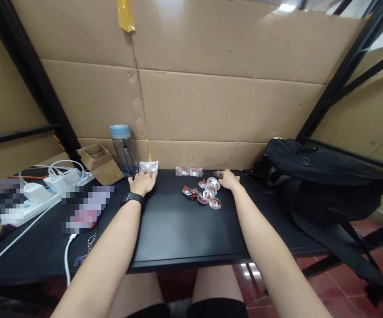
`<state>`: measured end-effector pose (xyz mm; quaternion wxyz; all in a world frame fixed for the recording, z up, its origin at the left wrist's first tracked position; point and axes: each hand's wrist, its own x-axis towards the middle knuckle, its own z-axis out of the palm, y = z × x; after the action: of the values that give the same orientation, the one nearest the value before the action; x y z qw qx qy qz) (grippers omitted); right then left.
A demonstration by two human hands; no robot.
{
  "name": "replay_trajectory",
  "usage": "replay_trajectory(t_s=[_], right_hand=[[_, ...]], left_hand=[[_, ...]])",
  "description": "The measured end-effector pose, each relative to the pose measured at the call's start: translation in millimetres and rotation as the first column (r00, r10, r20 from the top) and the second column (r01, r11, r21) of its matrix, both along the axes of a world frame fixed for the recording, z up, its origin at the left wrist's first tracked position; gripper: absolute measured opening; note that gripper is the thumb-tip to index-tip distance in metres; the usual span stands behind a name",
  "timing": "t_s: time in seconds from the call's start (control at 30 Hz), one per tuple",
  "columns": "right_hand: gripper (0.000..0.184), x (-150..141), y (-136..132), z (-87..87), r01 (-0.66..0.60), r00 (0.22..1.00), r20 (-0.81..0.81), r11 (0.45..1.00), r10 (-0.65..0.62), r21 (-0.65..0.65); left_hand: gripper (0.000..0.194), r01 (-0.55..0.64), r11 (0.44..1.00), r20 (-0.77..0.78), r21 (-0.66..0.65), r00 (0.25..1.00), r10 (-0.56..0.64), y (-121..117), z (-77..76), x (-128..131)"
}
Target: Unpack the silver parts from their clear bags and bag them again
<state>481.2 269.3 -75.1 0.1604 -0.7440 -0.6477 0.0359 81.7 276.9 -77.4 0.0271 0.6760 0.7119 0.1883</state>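
Had left hand (pixel 143 182) spread, fingertips at clear packet (pixel 149 166) by bottle (pixel 125 155); couldn't tell if pinching it. Had right hand (pixel 230 179) curled at small shiny piece (pixel 217 174), just beside metal discs (pixel 209 194) loose on tabletop (pixel 184 234); couldn't confirm grip. Saw disc packet (pixel 189 171) between both hands, near cardboard wall (pixel 191 110). Probably called for light fingertips, flat packets, right wrist off loose discs.

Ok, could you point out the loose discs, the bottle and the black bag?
Loose discs (pixel 208 194): head view, a disc mid-pile.
Bottle (pixel 124 151): head view, its clear body.
Black bag (pixel 330 176): head view, its side.
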Motion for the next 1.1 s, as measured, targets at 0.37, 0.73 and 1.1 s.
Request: replay_trajectory(t_s=[0.37,0.73,1.1], right_hand=[[0.023,11,-9,13.2,0.294,0.931,-0.305,0.904,-0.199,0.309],[0.039,-50,-37,37.3,-0.255,0.460,-0.744,0.875,0.485,0.412],[0.037,-80,-48,39.1,-0.316,0.288,-0.821,0.858,0.494,0.406]], left_hand=[[0.051,0.009,0.927,-0.024,0.374,1.000,0.000,-19,20.7,26],[0.036,0.583,0.729,0.322,0.358,0.656,-0.683,-42,19.2,80],[0.051,0.628,0.711,0.827,0.316,0.186,-0.531,-53,5.1,113]])
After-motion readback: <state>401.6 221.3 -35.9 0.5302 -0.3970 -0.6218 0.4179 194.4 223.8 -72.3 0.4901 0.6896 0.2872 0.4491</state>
